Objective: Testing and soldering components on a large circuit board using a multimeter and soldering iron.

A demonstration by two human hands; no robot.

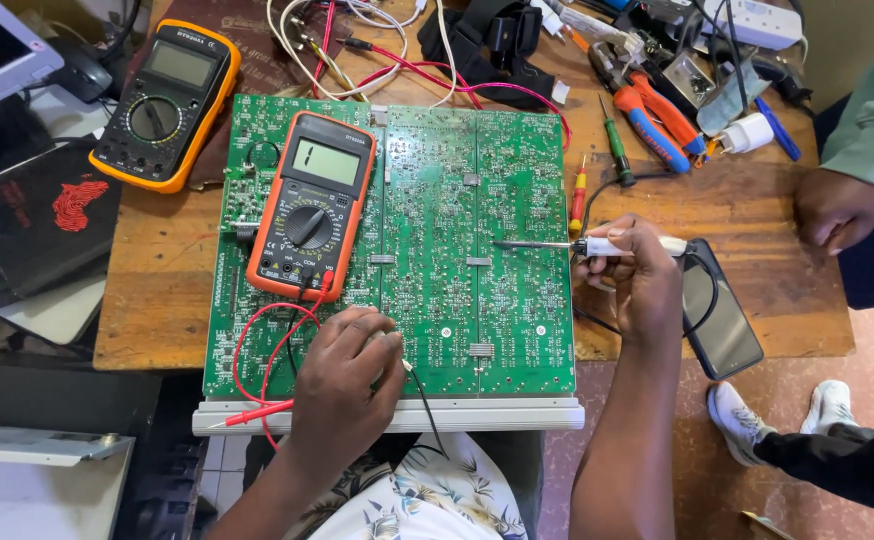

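A large green circuit board lies flat on the wooden bench, with an orange-cased multimeter resting on its left part. My right hand grips a soldering iron whose thin tip points left over the board's right half. My left hand rests on the board's near edge, fingers closed around a probe with a thin black lead running from it. A red probe lies on the white rail below the board, its red wire looping up to the meter.
A second multimeter, yellow-cased, sits at the far left. A black phone lies by my right wrist. Screwdrivers, pliers and tangled cables crowd the back. Another person's hand rests at the right edge; a shoe shows below.
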